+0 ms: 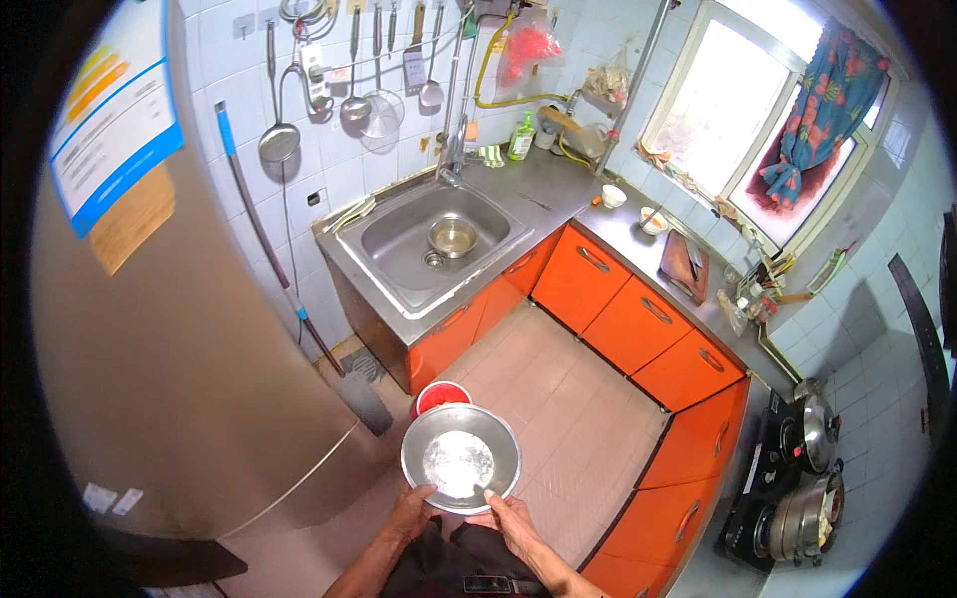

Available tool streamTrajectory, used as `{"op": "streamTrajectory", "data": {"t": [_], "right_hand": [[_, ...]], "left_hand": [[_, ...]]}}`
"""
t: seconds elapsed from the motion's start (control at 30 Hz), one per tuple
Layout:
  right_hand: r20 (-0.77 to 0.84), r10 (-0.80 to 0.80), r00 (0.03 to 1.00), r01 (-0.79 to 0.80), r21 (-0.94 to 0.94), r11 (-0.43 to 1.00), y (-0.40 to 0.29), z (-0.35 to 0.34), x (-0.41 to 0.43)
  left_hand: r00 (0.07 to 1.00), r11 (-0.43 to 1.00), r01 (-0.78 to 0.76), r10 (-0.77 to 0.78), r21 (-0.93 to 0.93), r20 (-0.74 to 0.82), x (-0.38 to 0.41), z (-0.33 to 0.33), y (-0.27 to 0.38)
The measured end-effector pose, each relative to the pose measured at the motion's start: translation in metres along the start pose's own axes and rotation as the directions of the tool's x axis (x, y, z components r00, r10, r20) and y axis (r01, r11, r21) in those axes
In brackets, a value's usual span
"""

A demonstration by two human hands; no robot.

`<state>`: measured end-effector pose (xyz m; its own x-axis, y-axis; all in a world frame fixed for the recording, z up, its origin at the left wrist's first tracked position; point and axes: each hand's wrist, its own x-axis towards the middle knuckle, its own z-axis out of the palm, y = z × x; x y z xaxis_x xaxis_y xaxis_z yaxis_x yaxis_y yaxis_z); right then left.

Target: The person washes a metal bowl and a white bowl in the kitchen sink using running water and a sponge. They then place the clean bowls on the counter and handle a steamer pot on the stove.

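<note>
In both hands I hold a wide metal basin [460, 459] by its near rim, low in front of my body. My left hand [413, 508] grips the rim at its near left, thumb over the edge. On the near right of the same rim, my right hand [511, 517] has its thumb on top. The basin's inside is shiny with glare, so whether it holds anything is unclear. Just beyond its far edge, partly hidden, a red container with a pale rim [442, 396] is on the floor.
A refrigerator [224, 336] stands at the left, a broom [262, 224] beyond it. The steel sink [389, 254] holds a metal bowl [453, 236]. Orange cabinets [583, 276] line the counter, with a knife on a cutting board [677, 261]. Pots [816, 433] stand on the gas stove [762, 478] at right.
</note>
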<state>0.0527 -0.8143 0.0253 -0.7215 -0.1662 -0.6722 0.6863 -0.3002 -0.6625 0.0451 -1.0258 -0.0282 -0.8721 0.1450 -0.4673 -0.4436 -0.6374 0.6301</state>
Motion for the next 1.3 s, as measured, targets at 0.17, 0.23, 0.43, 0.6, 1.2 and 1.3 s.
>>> {"op": "streamTrajectory", "data": {"t": [0.17,0.23,0.43,0.6,1.2,1.3], "right_hand": [[0.037,-0.140,0.989,0.135,0.112,0.984,-0.038,-0.007,0.033],[0.017,-0.166,0.986,0.163,0.120,0.979,-0.055,-0.017,0.044],[-0.184,-0.160,0.970,0.184,0.124,0.975,-0.119,-0.084,0.104],[-0.199,-0.243,0.950,0.259,0.061,0.964,-0.207,-0.154,0.168],[0.048,-0.339,0.940,0.342,-0.079,0.936,-0.450,-0.147,0.402],[0.124,-0.364,0.923,0.383,-0.205,0.901,-0.487,-0.124,0.451]], "left_hand": [[0.998,0.999,-0.017,0.015,-0.038,-0.053,0.057,0.039,0.042],[0.997,0.997,0.005,-0.011,-0.076,-0.076,0.079,0.059,0.063],[0.991,0.995,-0.099,0.096,-0.023,-0.098,0.174,0.115,0.111],[0.922,0.934,-0.357,0.350,-0.015,-0.166,0.282,0.150,0.122],[0.748,0.826,-0.547,0.409,-0.138,-0.522,0.489,0.173,0.223],[0.737,0.794,-0.578,0.410,-0.187,-0.537,0.537,0.173,0.239]]}}
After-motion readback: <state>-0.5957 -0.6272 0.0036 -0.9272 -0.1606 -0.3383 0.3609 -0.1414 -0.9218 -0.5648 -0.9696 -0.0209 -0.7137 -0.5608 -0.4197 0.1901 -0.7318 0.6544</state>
